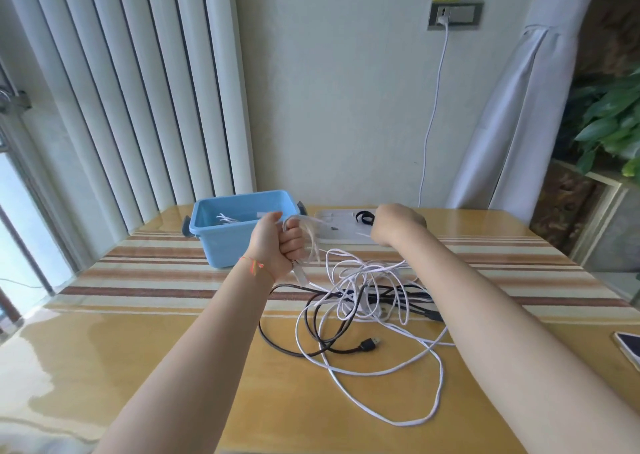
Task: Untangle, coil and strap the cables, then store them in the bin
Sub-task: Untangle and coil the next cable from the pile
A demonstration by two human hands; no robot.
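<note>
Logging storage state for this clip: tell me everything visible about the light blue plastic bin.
The light blue plastic bin is a rectangular open-topped tub with a rolled rim and a dark grey latch handle at each end. It stands upright on the striped tablecloth at the table's far left, near the white vertical blinds. Inside lie a few white cable pieces. Its right corner is partly hidden by the left hand; contact cannot be told.

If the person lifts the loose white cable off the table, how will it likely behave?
The white cable looks thin and floppy: it lies in loose loops, so it would likely sag and trail. It crosses the black cable in a tangle, so lifting may drag that along. The strands that the left hand grips droop too.
</note>
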